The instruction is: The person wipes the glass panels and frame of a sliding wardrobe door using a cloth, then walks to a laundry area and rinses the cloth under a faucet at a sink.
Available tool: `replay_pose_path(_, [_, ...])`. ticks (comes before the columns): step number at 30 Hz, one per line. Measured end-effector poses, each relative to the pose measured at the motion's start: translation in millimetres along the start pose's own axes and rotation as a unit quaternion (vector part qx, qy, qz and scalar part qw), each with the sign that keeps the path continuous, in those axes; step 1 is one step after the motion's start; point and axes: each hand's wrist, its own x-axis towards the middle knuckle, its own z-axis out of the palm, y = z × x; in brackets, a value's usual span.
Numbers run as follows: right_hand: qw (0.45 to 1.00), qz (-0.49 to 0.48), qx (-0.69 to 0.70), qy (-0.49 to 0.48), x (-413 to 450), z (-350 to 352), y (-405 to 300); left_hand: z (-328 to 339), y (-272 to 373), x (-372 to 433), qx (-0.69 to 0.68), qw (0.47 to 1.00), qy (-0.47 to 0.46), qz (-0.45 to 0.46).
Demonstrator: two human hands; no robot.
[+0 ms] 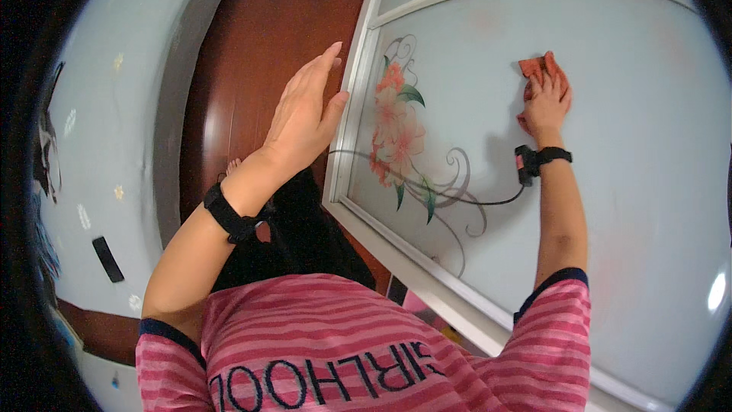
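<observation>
My right hand (pixel 548 106) presses an orange-red cloth (pixel 532 67) flat against a pale glass door panel (pixel 486 46). The cloth is bunched under the palm, and its edges stick out past the fingers. Printed pink flowers (pixel 397 126) with green leaves and grey scrolls decorate the panel's left part. My left hand (pixel 309 109) is raised with nothing in it, fingers straight and thumb apart. It is nearest the door's white frame (pixel 353 83); whether it touches the frame cannot be told.
Black straps with small devices circle my left wrist (pixel 231 214) and right wrist (pixel 529 163). A thin black cable (pixel 497 202) runs from the right device across the panel. Reddish-brown flooring (pixel 257 40) lies left of the door. A black rectangular object (pixel 108 259) is on the pale patterned surface (pixel 126 126).
</observation>
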Motion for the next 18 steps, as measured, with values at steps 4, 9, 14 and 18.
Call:
replay_pose_path(4, [0.934,-0.137,0.286,0.165,1,78,-81,4,-10,14,0.004,0.999,0.016,-0.046])
replay_pose_path(9, [0.935,-0.317,0.099,-0.126,-92,138,-164,7,-26,24,-0.007,0.992,0.028,-0.125])
replay_pose_path(14, [0.947,-0.283,0.08,-0.131,-27,88,-126,27,-29,41,0.008,0.992,0.052,-0.114])
replay_pose_path(18, [0.853,-0.033,0.521,0.017,95,98,-25,61,-23,68,-0.028,0.996,0.066,-0.056])
